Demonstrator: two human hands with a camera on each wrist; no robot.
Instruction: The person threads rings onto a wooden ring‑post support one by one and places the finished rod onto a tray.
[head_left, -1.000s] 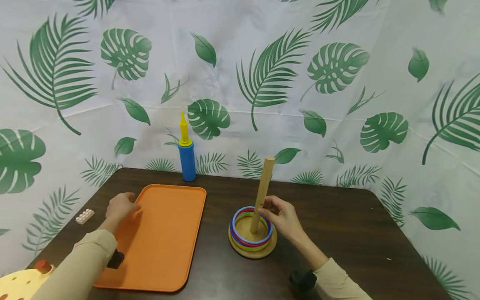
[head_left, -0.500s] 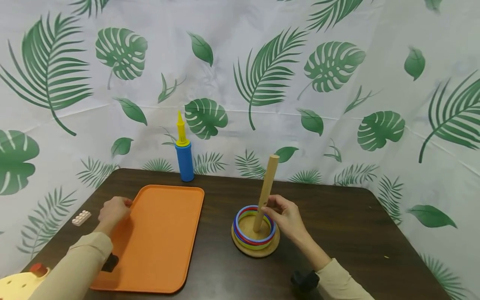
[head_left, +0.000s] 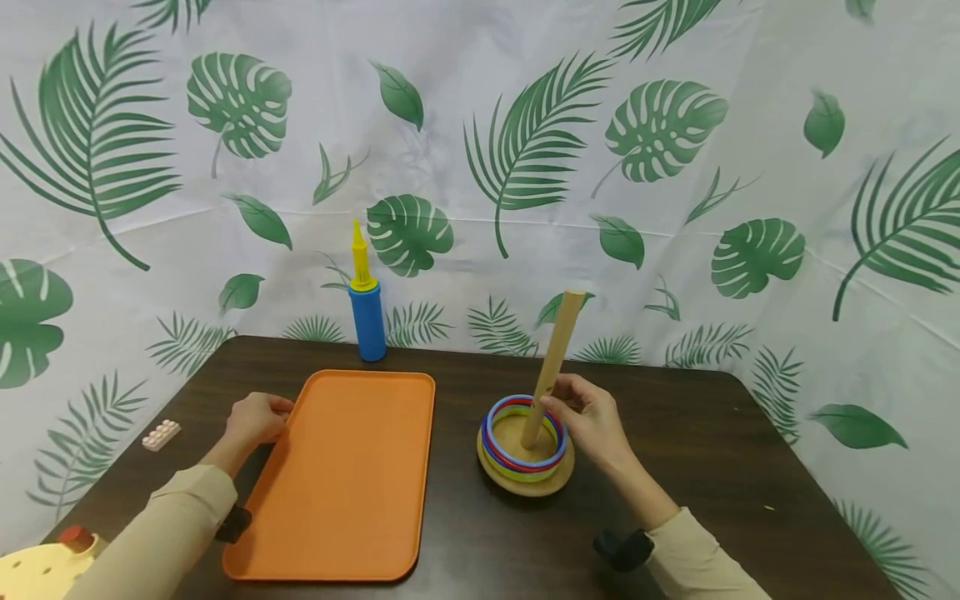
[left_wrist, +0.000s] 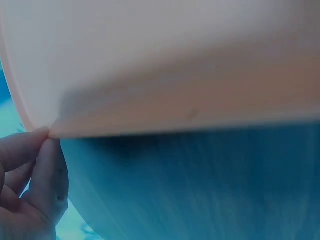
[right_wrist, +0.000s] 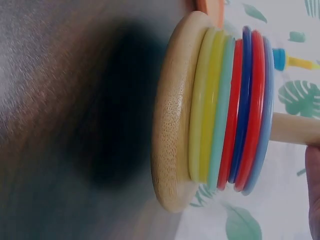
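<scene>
My left hand (head_left: 253, 419) pinches the left rim of an orange tray (head_left: 345, 483). In the left wrist view, thumb and finger meet on the tray's edge (left_wrist: 150, 131). My right hand (head_left: 596, 421) grips the wooden post (head_left: 557, 358) of a ring-toss stand, thumb in front and other fingers partly hidden behind. Several coloured rings (right_wrist: 215, 110), yellow, green, red and blue, lie stacked around the post on its round wooden base (right_wrist: 172, 115). The right wrist view shows the base raised off the table, with a dark shadow below. The post leans slightly right.
A blue hand pump (head_left: 367, 321) with a yellow nozzle stands at the table's back edge. Left of the tray lies a pale pink toy brick (head_left: 161, 435). A yellow object with a red knob (head_left: 77, 538) is at the lower left. A leaf-print cloth hangs behind the table.
The tray has slid right under my left hand, which now pinches its rim. My right hand has lifted the ring-toss stand and carried it slightly up and right.
</scene>
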